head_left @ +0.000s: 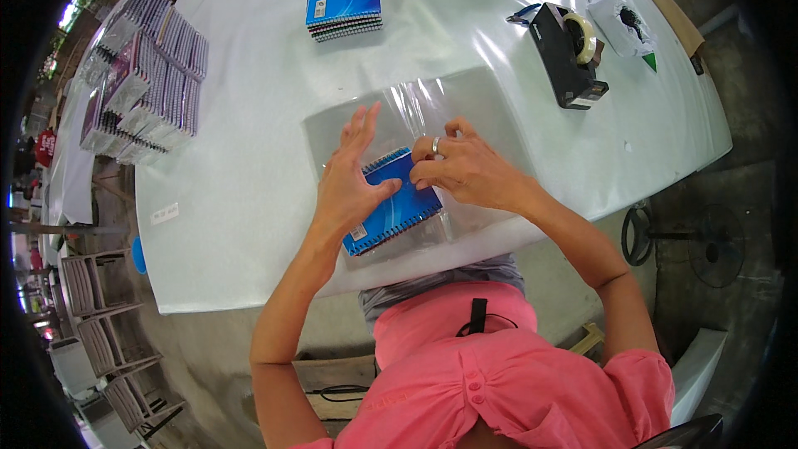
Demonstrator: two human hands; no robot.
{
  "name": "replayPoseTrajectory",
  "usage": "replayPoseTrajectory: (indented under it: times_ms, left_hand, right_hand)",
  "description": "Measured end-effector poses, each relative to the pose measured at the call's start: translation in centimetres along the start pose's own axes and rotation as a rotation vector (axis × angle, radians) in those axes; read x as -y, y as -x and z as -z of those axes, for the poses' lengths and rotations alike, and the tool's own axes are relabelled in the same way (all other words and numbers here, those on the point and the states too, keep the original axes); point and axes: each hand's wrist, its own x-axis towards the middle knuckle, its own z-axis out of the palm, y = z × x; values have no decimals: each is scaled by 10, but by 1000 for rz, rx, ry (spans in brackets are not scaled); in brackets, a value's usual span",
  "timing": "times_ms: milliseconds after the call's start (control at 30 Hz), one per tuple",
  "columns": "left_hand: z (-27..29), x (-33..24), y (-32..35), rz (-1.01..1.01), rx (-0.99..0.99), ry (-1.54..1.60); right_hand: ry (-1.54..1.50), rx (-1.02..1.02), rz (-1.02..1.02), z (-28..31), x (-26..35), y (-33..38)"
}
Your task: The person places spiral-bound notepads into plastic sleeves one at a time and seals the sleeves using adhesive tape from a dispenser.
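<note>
A small stack of blue spiral notebooks [399, 214] lies aslant near the table's front edge, on clear plastic sheets [490, 116]. My left hand [347, 187] lies along the stack's left side, fingers stretched out and its thumb resting on the top cover. At the stack's upper right, my right hand [470, 168], wearing a ring, has its fingers curled in and pressed together over the cover's edge. Whatever those fingertips pinch is too small or hidden to make out.
Farther back sits another blue notebook stack [343, 8]. A black tape dispenser [559, 54] with a tape roll, blue-handled pliers [524, 13] and a white plastic bag [619, 25] stand at right. Tall piles of wrapped spiral notebooks [158, 75] fill the left edge.
</note>
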Motion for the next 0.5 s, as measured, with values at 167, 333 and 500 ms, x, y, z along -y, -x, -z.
replayPoseTrajectory:
  times_ms: [167,333,500]
  left_hand:
    - [-1,-1,-1,-5,0,-25]
    - [-2,1,-1,-18,-9,-18]
    - [0,-4,0,9,-1,-13]
  right_hand:
    - [-42,-100,81,-2,1,-13]
    - [-10,-72,168,-4,-4,-23]
    - [32,22,237,-4,-8,-30]
